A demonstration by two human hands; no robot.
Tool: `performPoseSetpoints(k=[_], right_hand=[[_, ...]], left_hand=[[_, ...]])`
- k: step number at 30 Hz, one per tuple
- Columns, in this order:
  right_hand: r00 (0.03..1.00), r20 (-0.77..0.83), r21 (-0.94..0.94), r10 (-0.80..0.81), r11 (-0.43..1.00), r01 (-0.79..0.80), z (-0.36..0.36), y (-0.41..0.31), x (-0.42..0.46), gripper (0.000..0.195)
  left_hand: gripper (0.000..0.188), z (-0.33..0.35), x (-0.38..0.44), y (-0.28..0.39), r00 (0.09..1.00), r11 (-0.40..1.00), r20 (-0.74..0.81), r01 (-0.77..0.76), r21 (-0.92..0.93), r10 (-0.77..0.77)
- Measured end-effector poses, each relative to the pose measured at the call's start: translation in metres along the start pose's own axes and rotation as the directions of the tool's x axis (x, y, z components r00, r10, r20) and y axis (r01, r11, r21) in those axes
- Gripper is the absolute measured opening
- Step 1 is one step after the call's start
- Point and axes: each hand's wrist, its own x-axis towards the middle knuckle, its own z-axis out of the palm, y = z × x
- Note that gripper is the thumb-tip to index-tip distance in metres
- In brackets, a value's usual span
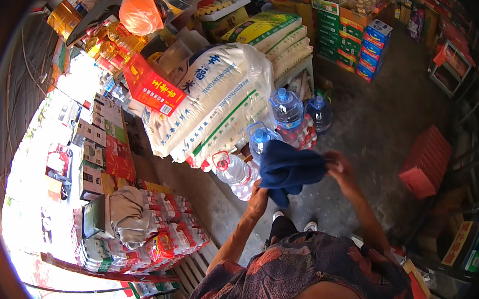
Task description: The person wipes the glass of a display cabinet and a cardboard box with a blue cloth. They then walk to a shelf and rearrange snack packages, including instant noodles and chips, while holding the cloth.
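A crumpled dark-blue cloth (291,169) hangs in the air between my two hands, in front of my body. My left hand (258,200) grips its lower left edge. At its right edge, my right hand (339,165) is closed on the cloth, with the fingers slightly blurred. Behind the cloth stand large water bottles, among them a blue-capped bottle (260,137) that it partly covers and a clear bottle with a red handle (233,170). Another big bottle (287,108) stands on a shrink-wrapped pack of red-labelled bottles (301,132).
Stacked rice sacks (215,105) rise ahead, with a red carton piece (154,86) on them. Shrink-wrapped drink packs (173,220) stand on the left under a beige cloth (129,215). A red crate-like box (425,161) sits on the concrete floor (371,132) at right. Boxes (374,50) are stacked farther back.
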Motion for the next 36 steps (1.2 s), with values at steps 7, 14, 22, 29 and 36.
performPoseSetpoints(k=[7, 14, 22, 29, 36], right_hand=[[0.904, 0.389, -0.021, -0.175, 0.980, 0.198, 0.137, -0.009, 0.042, 0.068], [0.683, 0.574, -0.381, -0.452, 0.590, 0.711, 0.218, -0.047, 0.106, 0.056], [0.516, 0.617, -0.351, -0.595, 0.378, 0.857, 0.305, -0.115, 0.230, 0.054], [0.388, 0.477, -0.325, -0.788, 0.252, 0.912, 0.419, -0.132, 0.329, 0.061], [0.405, 0.333, -0.205, -0.851, 0.354, 0.913, 0.471, -0.110, 0.385, 0.057]], left_hand=[[0.073, 0.006, 0.005, 0.071, 0.991, 0.924, -0.063, 0.085, -0.373, -0.117], [0.060, -0.028, 0.054, 0.131, 0.832, 0.931, -0.532, -0.305, -0.202, 0.157], [0.054, -0.202, 0.114, 0.287, 0.273, 0.540, -0.470, -0.336, 0.771, 0.840], [0.058, -0.241, 0.210, 0.373, 0.492, -0.241, 0.205, 0.012, 0.970, 0.846], [0.060, -0.283, 0.280, 0.416, 0.721, -0.082, 0.244, -0.253, 0.964, 0.648]])
